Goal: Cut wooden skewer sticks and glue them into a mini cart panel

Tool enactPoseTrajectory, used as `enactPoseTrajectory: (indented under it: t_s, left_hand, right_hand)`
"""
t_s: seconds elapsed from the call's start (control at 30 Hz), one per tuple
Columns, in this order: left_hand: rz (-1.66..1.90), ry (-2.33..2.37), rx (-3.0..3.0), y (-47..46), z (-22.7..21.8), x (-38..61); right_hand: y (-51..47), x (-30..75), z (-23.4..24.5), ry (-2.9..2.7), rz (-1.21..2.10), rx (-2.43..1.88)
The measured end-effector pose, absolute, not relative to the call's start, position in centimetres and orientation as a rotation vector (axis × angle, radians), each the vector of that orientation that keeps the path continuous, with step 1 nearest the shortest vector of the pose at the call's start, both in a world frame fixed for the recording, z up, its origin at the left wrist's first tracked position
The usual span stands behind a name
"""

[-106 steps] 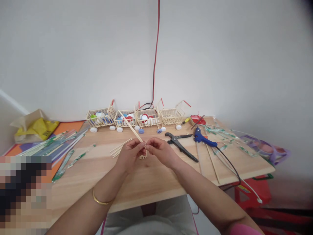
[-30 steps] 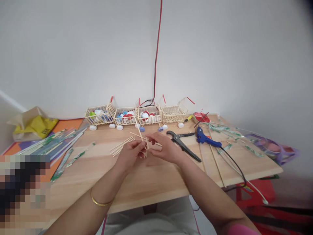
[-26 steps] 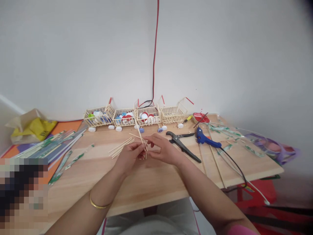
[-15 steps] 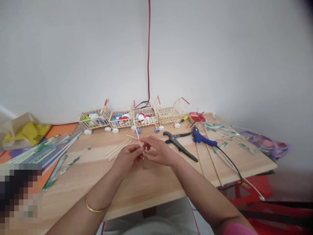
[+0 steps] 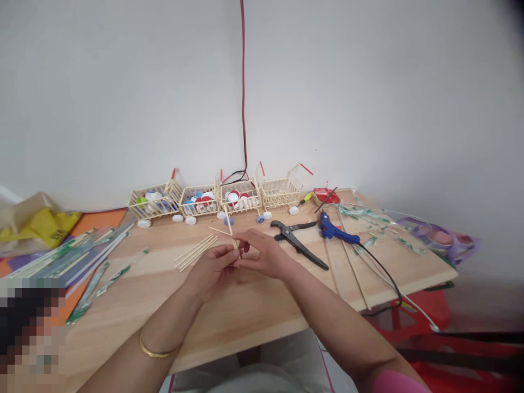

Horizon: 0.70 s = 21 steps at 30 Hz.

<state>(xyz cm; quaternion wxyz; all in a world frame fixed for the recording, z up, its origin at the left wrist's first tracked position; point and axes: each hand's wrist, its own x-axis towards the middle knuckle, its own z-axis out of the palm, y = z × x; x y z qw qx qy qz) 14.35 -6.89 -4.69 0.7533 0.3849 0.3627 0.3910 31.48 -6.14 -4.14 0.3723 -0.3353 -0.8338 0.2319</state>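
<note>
Near the middle of the wooden table (image 5: 254, 322), my left hand (image 5: 215, 267) is closed with thumb and fingers pinching thin wooden sticks (image 5: 229, 224). One stick points up and away from me. My right hand (image 5: 264, 254) meets it from the right, its fingers curled round the lower part of the same sticks. Their lower ends are partly hidden by my fingers. Left of my hands lies a small bundle of loose sticks (image 5: 196, 252), and a single short stick (image 5: 219, 231) rests just beyond them.
Several small stick-built carts (image 5: 282, 194) with bottle-cap wheels line the wall, some filled with caps. To the right lie black cutters (image 5: 301, 245), a blue glue gun (image 5: 338, 229) with its cord, and a red dish (image 5: 326, 195). Wrapped sticks (image 5: 82, 245) cover the left side.
The view has shifted slightly, so everything sits a little further left. My hands keep nearly the same hold on the sticks.
</note>
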Motion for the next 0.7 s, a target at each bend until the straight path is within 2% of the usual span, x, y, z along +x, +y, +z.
enactPoseTrajectory:
  t_s: [0.37, 0.7]
  left_hand:
    - [0.804, 0.771, 0.816, -7.2, -3.8, 14.3]
    - [0.764, 0.794, 0.863, -6.8, -5.0, 14.0]
  right_hand:
    - [-6.3, 31.5, -4.1, -2.170, 0.481, -0.836]
    - [-6.1, 31.7, -4.3, -2.217, 0.408, -0.827]
